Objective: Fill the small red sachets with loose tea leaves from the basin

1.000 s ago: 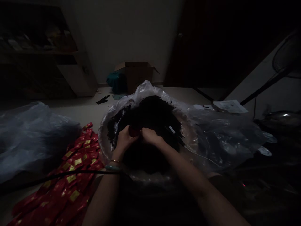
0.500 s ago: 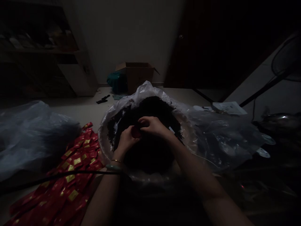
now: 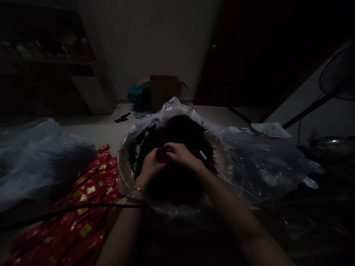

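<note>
On my feed, the left hand (image 3: 151, 165) pinches a small dark-red packet (image 3: 160, 156) at frame centre, over a loose black crumbly heap (image 3: 184, 129). Right hand (image 3: 181, 154) curls beside it; can't tell whether it's pinching.

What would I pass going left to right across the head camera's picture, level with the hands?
Crumpled plastic → pile of red packets → left hand → small red item → right hand → white label → clear plastic sheeting.
</note>
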`<state>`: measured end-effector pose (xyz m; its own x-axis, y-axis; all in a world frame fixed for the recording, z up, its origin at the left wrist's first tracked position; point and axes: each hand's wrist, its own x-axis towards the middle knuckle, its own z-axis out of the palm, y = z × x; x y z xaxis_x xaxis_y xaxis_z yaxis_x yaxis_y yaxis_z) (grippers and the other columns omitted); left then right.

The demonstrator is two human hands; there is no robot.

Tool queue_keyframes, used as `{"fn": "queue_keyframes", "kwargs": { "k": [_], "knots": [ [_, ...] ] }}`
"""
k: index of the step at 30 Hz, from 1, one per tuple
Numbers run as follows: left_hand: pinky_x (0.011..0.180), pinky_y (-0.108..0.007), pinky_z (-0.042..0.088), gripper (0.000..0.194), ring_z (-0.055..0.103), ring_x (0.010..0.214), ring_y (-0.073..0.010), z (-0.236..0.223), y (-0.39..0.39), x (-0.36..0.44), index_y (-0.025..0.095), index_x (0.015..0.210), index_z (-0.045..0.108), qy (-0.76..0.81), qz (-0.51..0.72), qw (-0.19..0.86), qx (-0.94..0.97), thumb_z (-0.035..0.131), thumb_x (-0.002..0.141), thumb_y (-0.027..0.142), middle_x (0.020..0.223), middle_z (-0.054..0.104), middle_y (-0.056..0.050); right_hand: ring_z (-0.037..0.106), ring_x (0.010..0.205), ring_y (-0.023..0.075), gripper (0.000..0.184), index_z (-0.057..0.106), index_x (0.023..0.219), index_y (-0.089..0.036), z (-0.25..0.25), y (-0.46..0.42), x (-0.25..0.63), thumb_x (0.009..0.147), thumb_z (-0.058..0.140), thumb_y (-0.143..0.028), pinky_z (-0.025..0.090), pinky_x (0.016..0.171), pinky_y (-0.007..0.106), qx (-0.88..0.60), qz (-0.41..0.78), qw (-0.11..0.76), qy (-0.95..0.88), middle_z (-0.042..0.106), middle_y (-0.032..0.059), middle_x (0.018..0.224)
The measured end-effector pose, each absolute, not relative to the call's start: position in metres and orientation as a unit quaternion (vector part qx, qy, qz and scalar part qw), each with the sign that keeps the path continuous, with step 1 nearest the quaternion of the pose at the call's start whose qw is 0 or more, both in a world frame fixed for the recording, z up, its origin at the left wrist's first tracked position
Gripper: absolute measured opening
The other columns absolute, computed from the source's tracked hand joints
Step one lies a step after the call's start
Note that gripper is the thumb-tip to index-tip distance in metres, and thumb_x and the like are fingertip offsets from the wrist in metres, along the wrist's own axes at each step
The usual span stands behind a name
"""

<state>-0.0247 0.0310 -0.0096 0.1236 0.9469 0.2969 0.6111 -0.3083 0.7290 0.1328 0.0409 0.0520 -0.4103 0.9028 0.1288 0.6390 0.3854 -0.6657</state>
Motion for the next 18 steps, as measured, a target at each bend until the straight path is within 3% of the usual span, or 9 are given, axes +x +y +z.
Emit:
{"fn": "queue_keyframes", "kwargs": {
  "k": [3, 8, 13, 18],
  "knots": [
    [0.064, -0.026, 0.043, 0.029, 0.057, 0.072, -0.0164, -0.009, 0.031, -0.023, 0.019, 0.09, 0.056, 0.539, 0.381, 0.213, 0.72, 0.069, 0.065, 0.029, 0.083, 0.062, -0.001, 0.066, 0.081, 0.0146, 0.028, 0.067, 0.098, -0.018, 0.053, 0.043, 0.131, 0.074, 0.059, -0.004, 0.048, 0.074, 0.023, -0.519, 0.266, 0.271, -0.766, 0.072, 0.0031, 0.088],
    [0.064, -0.025, 0.043, 0.027, 0.056, 0.072, -0.0153, -0.008, 0.029, -0.021, 0.019, 0.089, 0.055, 0.519, 0.393, 0.231, 0.723, 0.068, 0.065, 0.022, 0.083, 0.061, -0.001, 0.064, 0.073, 0.0154, 0.015, 0.067, 0.086, -0.019, 0.056, 0.039, 0.124, 0.073, 0.067, -0.012, 0.044, 0.064, 0.023, -0.562, 0.205, 0.249, -0.762, 0.07, 0.002, 0.08],
    [0.067, -0.028, 0.045, 0.035, 0.058, 0.076, -0.018, -0.008, 0.03, -0.021, 0.018, 0.095, 0.056, 0.537, 0.385, 0.22, 0.717, 0.07, 0.063, 0.021, 0.086, 0.063, -0.003, 0.063, 0.082, 0.0153, 0.016, 0.067, 0.093, -0.021, 0.061, 0.035, 0.131, 0.086, 0.052, -0.018, 0.044, 0.072, 0.025, -0.512, 0.216, 0.238, -0.796, 0.071, 0.0024, 0.09],
    [0.073, -0.032, 0.047, 0.048, 0.059, 0.084, -0.0215, -0.013, 0.031, -0.021, 0.018, 0.108, 0.054, 0.548, 0.381, 0.195, 0.719, 0.072, 0.063, 0.021, 0.095, 0.065, -0.006, 0.063, 0.088, 0.0174, 0.017, 0.069, 0.094, -0.019, 0.054, 0.028, 0.144, 0.083, 0.057, -0.016, 0.045, 0.08, 0.028, -0.473, 0.218, 0.214, -0.827, 0.072, 0.0037, 0.094]
  ]
}}
